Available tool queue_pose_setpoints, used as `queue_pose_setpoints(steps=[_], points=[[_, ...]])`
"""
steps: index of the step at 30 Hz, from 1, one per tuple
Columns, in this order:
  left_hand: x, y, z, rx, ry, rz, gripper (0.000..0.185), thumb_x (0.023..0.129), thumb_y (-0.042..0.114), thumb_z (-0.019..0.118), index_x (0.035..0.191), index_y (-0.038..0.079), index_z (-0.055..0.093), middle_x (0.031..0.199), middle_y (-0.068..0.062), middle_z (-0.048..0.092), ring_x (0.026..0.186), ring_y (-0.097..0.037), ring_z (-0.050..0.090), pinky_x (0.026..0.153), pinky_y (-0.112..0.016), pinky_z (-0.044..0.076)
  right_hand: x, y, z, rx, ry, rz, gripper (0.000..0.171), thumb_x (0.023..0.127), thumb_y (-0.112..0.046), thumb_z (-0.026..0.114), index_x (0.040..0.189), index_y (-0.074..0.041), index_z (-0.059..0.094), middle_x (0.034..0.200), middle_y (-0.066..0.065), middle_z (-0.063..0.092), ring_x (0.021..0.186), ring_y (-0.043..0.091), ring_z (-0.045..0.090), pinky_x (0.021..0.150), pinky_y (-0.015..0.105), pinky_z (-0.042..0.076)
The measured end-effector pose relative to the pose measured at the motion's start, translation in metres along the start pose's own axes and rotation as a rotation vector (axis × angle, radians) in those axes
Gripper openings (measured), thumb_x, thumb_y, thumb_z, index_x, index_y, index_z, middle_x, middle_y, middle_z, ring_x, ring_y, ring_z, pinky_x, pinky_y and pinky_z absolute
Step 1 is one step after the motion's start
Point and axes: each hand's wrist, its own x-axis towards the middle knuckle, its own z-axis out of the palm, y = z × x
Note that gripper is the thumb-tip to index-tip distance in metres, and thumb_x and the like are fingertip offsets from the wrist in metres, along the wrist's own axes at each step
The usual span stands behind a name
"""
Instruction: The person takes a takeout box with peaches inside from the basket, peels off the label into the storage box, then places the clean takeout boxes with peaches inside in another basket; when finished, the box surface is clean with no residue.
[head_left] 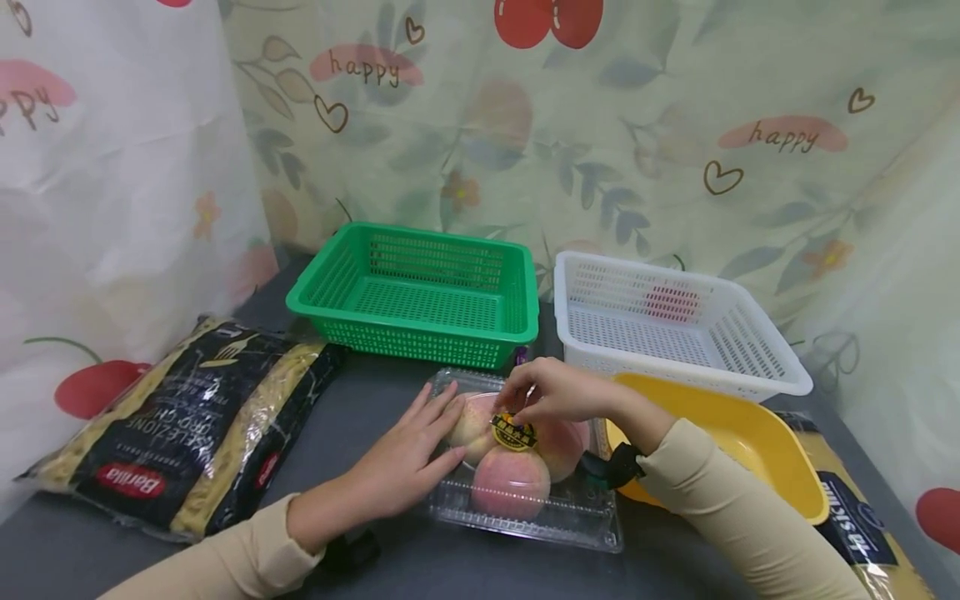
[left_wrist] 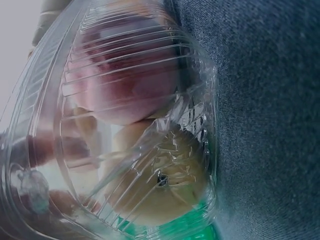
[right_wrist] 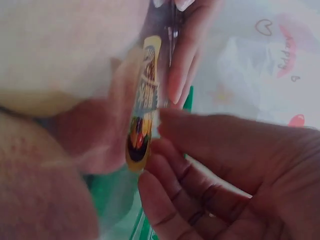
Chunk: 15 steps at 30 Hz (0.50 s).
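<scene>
A clear plastic clamshell box [head_left: 536,529] lies on the dark cloth with several pink and cream peaches [head_left: 510,487] inside. On its lid is a round black and gold sticker [head_left: 513,435] with a fruit picture. My left hand [head_left: 397,462] rests on the left side of the lid, fingers spread. With bent fingers, my right hand [head_left: 558,390] pinches at the sticker's upper edge. The right wrist view shows that thumb and fingertips right against the sticker [right_wrist: 142,107]. Through the box wall, the left wrist view shows two peaches [left_wrist: 125,75].
Behind the box stand a green basket [head_left: 412,337] and a white basket [head_left: 675,375]. A yellow basin [head_left: 750,450] sits to the right, beside a bag with a dark label [head_left: 855,517]. On the left lies a large Barilla pasta bag [head_left: 187,433]. Printed curtains surround the table.
</scene>
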Motion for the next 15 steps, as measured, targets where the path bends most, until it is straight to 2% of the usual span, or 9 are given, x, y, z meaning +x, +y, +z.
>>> queue_pose_setpoints(steps=[9,15], points=[[0.0005,-0.0004,0.0007,-0.001,0.000,0.000,0.060,0.097,0.039,0.045,0.146,0.007,0.029,0.157,-0.006,0.014,0.144,-0.035,0.002,0.109,-0.061,0.021,0.0075,0.0072,0.0047,0.010,0.017,0.018,0.010,0.085,-0.005,0.065,0.094,-0.005,0.069,0.089,0.004,0.069,0.076,0.005,0.060,0.071,0.019,0.053],[0.0003,-0.0003,0.0010,0.002,0.002,0.004,0.060,0.097,0.038,0.044,0.146,0.006,0.030,0.157,-0.007,0.014,0.144,-0.035,0.001,0.109,-0.062,0.021,0.0096,0.0086,0.0053,0.013,0.016,0.022,0.008,0.086,-0.005,0.064,0.091,-0.004,0.069,0.085,0.004,0.068,0.072,0.005,0.058,0.067,0.018,0.051]])
